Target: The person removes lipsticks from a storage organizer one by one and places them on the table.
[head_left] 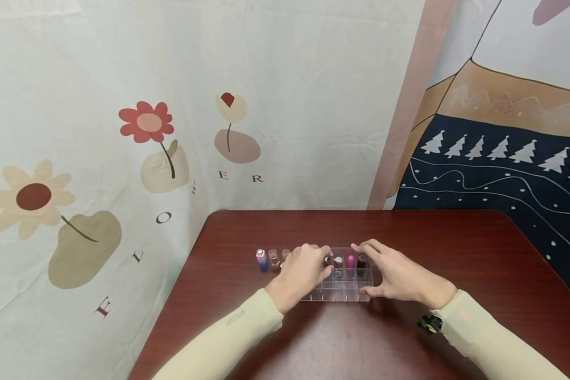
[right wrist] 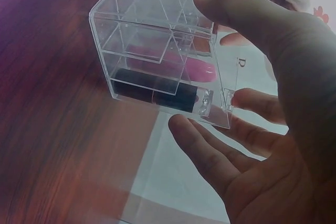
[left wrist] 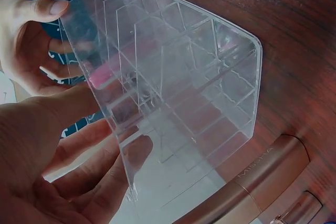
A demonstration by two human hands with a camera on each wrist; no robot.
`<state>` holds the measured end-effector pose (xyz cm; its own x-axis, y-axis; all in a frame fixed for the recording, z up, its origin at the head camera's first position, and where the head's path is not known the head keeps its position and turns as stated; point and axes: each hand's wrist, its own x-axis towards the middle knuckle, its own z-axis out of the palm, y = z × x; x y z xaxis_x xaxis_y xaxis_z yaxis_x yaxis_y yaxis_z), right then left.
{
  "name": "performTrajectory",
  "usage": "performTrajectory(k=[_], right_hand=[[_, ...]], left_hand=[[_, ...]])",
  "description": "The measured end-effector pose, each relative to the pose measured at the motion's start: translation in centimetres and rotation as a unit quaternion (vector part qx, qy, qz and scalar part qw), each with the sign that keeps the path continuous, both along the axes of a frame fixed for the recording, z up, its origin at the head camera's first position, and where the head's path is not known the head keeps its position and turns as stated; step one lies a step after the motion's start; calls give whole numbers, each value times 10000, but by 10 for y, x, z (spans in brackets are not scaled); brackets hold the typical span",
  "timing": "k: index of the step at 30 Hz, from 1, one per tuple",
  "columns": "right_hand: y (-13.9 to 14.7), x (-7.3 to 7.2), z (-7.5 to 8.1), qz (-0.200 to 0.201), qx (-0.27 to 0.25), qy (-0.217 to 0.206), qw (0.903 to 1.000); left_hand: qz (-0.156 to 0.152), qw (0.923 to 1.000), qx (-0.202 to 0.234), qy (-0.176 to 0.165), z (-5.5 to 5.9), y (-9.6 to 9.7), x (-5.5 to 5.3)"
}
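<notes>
- The clear case (head_left: 334, 294) stands on the table, between the two hands; it looks like hard plastic, so I judge it light, stiff, rather slippery, and easy to crack or scratch
- I think the better hold is low on both end walls, not on the thin dividers
- The right hand (head_left: 399, 273) has its fingers wide around the right end
- The left hand (head_left: 303, 270) has bent fingers at the back row, beside a dark-topped tube (head_left: 328, 260); whether they pinch it, I cannot tell
- In the back row there are also a silver-topped tube (head_left: 339, 262), a pink tube (head_left: 350, 262) and a black tube (right wrist: 139, 85)
- Left of the case, a pink-and-blue tube (head_left: 262, 260) stands on the table (head_left: 247, 232)
</notes>
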<state>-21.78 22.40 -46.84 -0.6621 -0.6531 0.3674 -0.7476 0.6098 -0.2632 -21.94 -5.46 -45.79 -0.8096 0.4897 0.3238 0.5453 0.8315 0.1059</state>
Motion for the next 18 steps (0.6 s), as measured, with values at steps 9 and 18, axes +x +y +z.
performTrajectory(k=[9,18], right_hand=[[-1,1,0,50,-79,-35,10000],[-2,-1,-4,-16,-108,-19,9999]], left_hand=[[71,9999,-34,-63,-3,-1,-1],[119,9999,62,-11,-4,0,-4]])
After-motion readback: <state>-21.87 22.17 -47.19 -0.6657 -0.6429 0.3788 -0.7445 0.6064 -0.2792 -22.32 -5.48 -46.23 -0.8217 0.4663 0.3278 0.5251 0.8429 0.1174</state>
